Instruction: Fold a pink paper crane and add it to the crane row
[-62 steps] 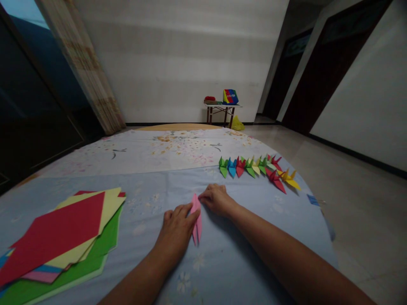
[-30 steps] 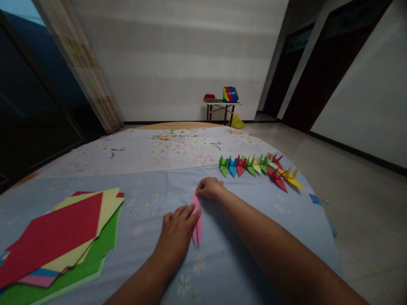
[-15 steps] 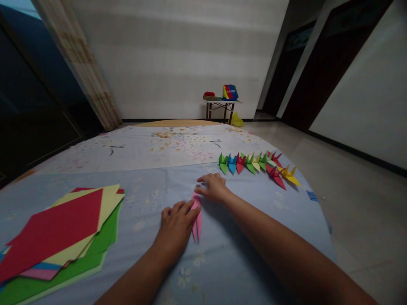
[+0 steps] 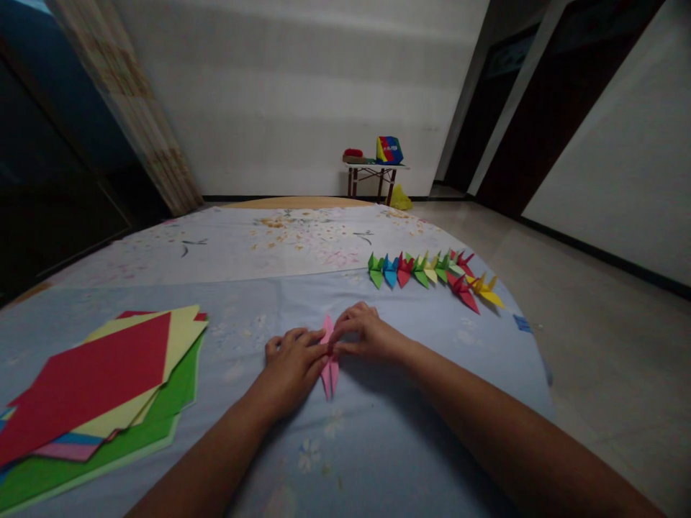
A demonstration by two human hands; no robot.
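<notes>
A narrow piece of pink origami paper point(image 4: 328, 378), folded to a point at the far end and split into two points at the near end, lies on the blue cloth. My left hand point(image 4: 294, 367) rests on the cloth at its left side, thumb and forefinger holding the paper's middle. From the right, my right hand point(image 4: 364, 332) pinches the paper near its middle with thumb and fingertips. The fingertips of both hands nearly meet and hide the centre of the fold.
A stack of coloured paper sheets point(image 4: 108, 367) lies at the left. Several folded paper cranes point(image 4: 421, 270) stand in a row at the back right, by a blue clip point(image 4: 522, 323) at the table edge. The round table wears a flowered cloth point(image 4: 232, 248).
My right hand has come down from the paper's far tip to its middle and closed in a pinch. My left hand still holds the paper. The view has shifted slightly.
</notes>
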